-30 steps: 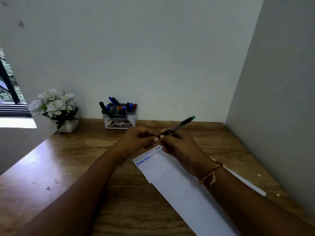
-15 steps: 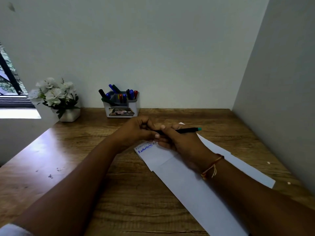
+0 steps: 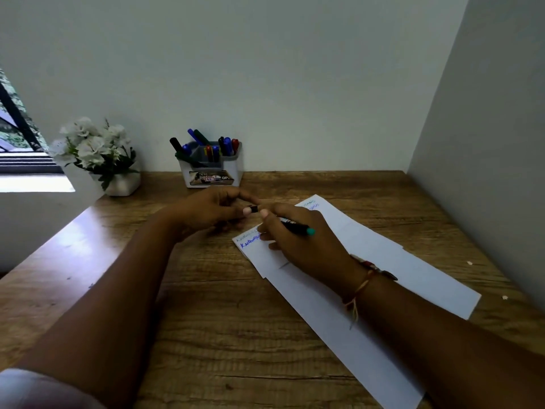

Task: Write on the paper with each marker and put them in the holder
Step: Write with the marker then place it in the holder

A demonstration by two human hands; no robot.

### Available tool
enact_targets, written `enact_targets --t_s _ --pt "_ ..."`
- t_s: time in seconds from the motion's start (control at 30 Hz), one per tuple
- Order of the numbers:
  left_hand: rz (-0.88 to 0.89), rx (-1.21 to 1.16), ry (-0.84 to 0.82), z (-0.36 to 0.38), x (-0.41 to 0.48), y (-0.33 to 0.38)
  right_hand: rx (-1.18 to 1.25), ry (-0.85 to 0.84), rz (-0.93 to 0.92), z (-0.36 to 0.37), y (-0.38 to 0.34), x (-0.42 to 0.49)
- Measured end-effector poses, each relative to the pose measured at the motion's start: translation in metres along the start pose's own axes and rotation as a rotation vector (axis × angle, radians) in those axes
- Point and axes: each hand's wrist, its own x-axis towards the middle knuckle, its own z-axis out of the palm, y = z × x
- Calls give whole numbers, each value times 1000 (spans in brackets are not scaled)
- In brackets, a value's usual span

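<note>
A black cap is pinched between the fingertips of the left hand, the other fingers of that hand being curled in narrowly beneath. Just to the right of the cap, with a small gap between, the thumb tip of the right hand is seen. A black marker with a teal end is gripped in the closed fingers of the right hand and is laid across its back, the teal end pointing away to the right; the writing tip is hidden behind the fingers. Under the right hand the white paper is spread, with blue writing showing just left of the knuckles and fainter teal writing just beyond them. A thread bracelet is worn at the right wrist. Beyond the left hand, against the wall, the holder is stood on the wooden desk, with several markers held upright or leaning in its compartments. Well to the left of the holder a white pot of white flowers is placed.
</note>
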Motion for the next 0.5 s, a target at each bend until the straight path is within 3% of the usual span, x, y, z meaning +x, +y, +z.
enact_targets --t_s 0.13,0.23,0.37,0.5 --pt "-53 183 -48 -1 2 -4 -291 -124 -188 2 7 -1" --pt "-66 242 -67 2 1 -3 -304 -148 -139 1 15 0" --pt "-62 282 -111 4 1 1 -90 -109 83 4 13 5" --pt "-78 303 -141 5 -2 1 -137 -121 127 7 8 7"
